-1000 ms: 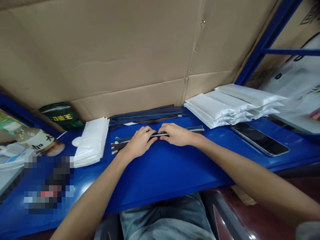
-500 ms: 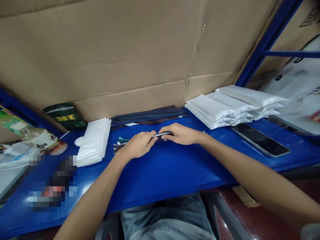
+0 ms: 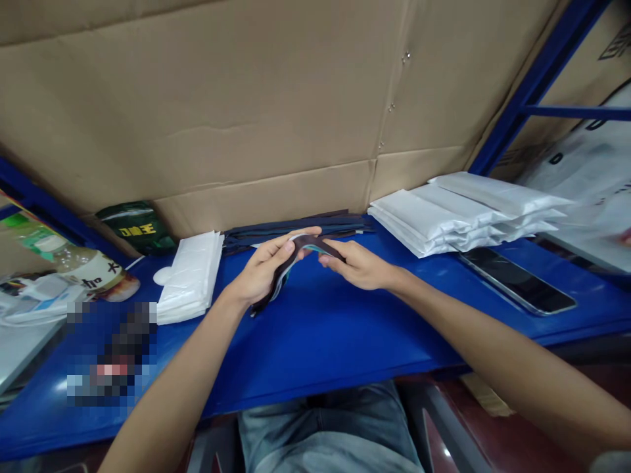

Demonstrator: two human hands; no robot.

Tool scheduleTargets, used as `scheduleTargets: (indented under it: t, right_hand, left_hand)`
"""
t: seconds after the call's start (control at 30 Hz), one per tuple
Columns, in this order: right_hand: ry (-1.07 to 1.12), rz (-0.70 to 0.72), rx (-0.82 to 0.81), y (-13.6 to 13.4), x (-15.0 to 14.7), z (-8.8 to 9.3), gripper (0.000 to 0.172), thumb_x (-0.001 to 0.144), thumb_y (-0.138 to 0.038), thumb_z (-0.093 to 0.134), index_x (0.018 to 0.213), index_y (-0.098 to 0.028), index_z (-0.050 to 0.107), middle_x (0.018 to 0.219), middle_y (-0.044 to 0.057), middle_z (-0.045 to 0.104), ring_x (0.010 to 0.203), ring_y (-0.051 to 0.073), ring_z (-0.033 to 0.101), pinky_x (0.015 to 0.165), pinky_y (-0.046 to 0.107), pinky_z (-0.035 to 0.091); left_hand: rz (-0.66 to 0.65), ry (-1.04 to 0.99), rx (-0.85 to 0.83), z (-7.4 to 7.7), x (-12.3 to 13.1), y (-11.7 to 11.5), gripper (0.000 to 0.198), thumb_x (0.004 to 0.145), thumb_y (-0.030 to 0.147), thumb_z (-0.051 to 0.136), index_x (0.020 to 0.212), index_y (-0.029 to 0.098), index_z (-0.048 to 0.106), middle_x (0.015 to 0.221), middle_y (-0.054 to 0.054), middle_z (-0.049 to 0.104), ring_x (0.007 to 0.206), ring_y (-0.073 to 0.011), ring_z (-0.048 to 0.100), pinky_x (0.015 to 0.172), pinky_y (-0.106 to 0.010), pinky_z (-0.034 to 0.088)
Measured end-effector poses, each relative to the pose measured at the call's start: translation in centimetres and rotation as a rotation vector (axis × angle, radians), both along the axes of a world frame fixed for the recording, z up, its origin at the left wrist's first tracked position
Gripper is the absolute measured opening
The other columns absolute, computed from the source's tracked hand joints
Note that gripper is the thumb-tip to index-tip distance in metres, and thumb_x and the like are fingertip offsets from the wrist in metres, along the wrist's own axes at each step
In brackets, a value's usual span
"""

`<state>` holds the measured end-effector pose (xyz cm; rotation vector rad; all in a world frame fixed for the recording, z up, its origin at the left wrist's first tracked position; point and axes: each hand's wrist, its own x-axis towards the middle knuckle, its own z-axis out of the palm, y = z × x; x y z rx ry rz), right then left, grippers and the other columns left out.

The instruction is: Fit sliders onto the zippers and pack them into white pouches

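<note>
A small bundle of narrow fabric strips [image 3: 305, 242], dark brown with white and teal layers, arches between my hands above the blue table [image 3: 335, 335]. My left hand [image 3: 269, 263] grips its left part, and the dark ends hang down below those fingers. My right hand [image 3: 362, 264] pinches the other end between thumb and fingers. Behind my hands, more long dark strips [image 3: 276, 230] in navy and brown lie along the cardboard wall. To the left of my left hand sits a stack of flat white packets [image 3: 192, 276].
White padded packets [image 3: 434, 217] are piled at the back right, with a phone [image 3: 517, 279] in front. A drink bottle [image 3: 103, 272] and a dark green bag [image 3: 135, 226] are at the left, near a pixelated item [image 3: 116, 355]. Cardboard [image 3: 236, 118] walls the back.
The strips have been lifted off the table and bent into an arch. My left hand has turned, with its thumb now on top of them. My right hand keeps its pinch.
</note>
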<state>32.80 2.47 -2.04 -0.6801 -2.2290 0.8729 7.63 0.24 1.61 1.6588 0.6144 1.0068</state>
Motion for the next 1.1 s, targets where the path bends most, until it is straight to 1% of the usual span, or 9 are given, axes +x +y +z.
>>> scheduleTargets:
  t: [0.13, 0.23, 0.3, 0.47, 0.6, 0.7, 0.83, 0.97, 1.1]
  right_hand:
    - [0.219, 0.068, -0.318, -1.4, -2.9, -1.3, 0.049, 0.109, -0.064, 0.046, 0.096, -0.02, 0.061, 0.072, 0.0, 0.057, 0.062, 0.014, 0.052, 0.064, 0.029, 0.048]
    - [0.405, 0.146, -0.451, -2.1, -4.8, -2.1, 0.046, 0.106, -0.064, 0.055, 0.101, -0.019, 0.065, 0.095, 0.005, 0.068, 0.087, 0.018, 0.066, 0.086, 0.034, 0.057]
    - [0.5, 0.121, -0.519, -2.2, -5.7, -2.6, 0.045, 0.103, -0.064, 0.062, 0.108, -0.02, 0.068, 0.104, 0.005, 0.069, 0.097, 0.019, 0.067, 0.093, 0.035, 0.057]
    - [0.506, -0.019, -0.72, -2.7, -7.1, -3.6, 0.053, 0.092, -0.07, 0.073, 0.088, -0.018, 0.064, 0.072, 0.0, 0.062, 0.069, 0.016, 0.059, 0.072, 0.03, 0.056]
    - [0.556, 0.141, -0.967, -3.9, -7.5, -2.9, 0.056, 0.096, -0.073, 0.065, 0.092, -0.017, 0.064, 0.069, 0.004, 0.066, 0.064, 0.02, 0.065, 0.07, 0.038, 0.06]
    - [0.561, 0.177, -1.073, -4.5, -6.9, -1.8, 0.054, 0.1, -0.072, 0.058, 0.093, -0.019, 0.061, 0.055, -0.007, 0.045, 0.044, 0.012, 0.044, 0.049, 0.028, 0.048]
    - [0.53, 0.223, -1.067, -4.1, -6.0, -0.9, 0.058, 0.1, -0.078, 0.051, 0.099, -0.02, 0.06, 0.058, -0.011, 0.03, 0.041, 0.007, 0.023, 0.038, 0.021, 0.027]
    - [0.437, 0.092, -0.838, -3.1, -5.9, -1.1, 0.046, 0.097, -0.063, 0.071, 0.09, -0.021, 0.053, 0.063, -0.01, 0.034, 0.045, 0.006, 0.032, 0.04, 0.019, 0.032]
    - [0.341, 0.117, -0.704, -2.8, -5.7, -1.6, 0.052, 0.101, -0.071, 0.058, 0.086, -0.022, 0.046, 0.068, -0.007, 0.04, 0.048, 0.009, 0.045, 0.043, 0.023, 0.044]
  left_hand:
    - [0.128, -0.28, -0.097, 0.0, 1.3, -0.7, 0.041, 0.103, 0.057, 0.067, 0.085, 0.02, 0.065, 0.136, -0.011, 0.074, 0.136, -0.0334, 0.064, 0.107, -0.05, 0.059]
    - [0.214, -0.366, -0.141, -0.2, 2.1, -1.0, 0.039, 0.102, 0.057, 0.068, 0.088, 0.021, 0.064, 0.133, -0.01, 0.076, 0.137, -0.0339, 0.065, 0.102, -0.05, 0.063]
    - [0.252, -0.411, -0.156, -0.3, 2.6, -1.2, 0.038, 0.103, 0.056, 0.068, 0.092, 0.02, 0.067, 0.132, -0.01, 0.076, 0.137, -0.0341, 0.066, 0.103, -0.049, 0.063]
    - [0.277, -0.485, -0.138, -0.6, 3.4, -1.4, 0.035, 0.102, 0.054, 0.071, 0.103, 0.019, 0.074, 0.137, -0.01, 0.074, 0.132, -0.0327, 0.07, 0.106, -0.047, 0.062]
    - [0.218, -0.444, -0.12, -0.7, 3.2, -1.1, 0.031, 0.098, 0.045, 0.078, 0.117, 0.02, 0.076, 0.142, -0.011, 0.071, 0.129, -0.0306, 0.072, 0.1, -0.04, 0.066]
    - [0.242, -0.432, -0.087, -0.9, 2.9, -0.8, 0.035, 0.096, 0.044, 0.081, 0.12, 0.02, 0.075, 0.138, -0.013, 0.074, 0.122, -0.029, 0.074, 0.082, -0.031, 0.068]
    - [0.33, -0.44, -0.095, -1.3, 2.8, -0.4, 0.04, 0.095, 0.043, 0.081, 0.127, 0.02, 0.074, 0.128, -0.013, 0.078, 0.116, -0.0281, 0.076, 0.064, -0.025, 0.064]
    - [0.458, -0.498, -0.071, -1.9, 2.8, 0.5, 0.033, 0.092, 0.039, 0.084, 0.119, 0.02, 0.077, 0.129, -0.011, 0.078, 0.123, -0.026, 0.073, 0.094, -0.036, 0.066]
    - [0.48, -0.506, -0.066, -1.9, 2.1, 1.0, 0.029, 0.092, 0.04, 0.084, 0.112, 0.019, 0.08, 0.128, -0.011, 0.078, 0.126, -0.0264, 0.072, 0.112, -0.045, 0.058]
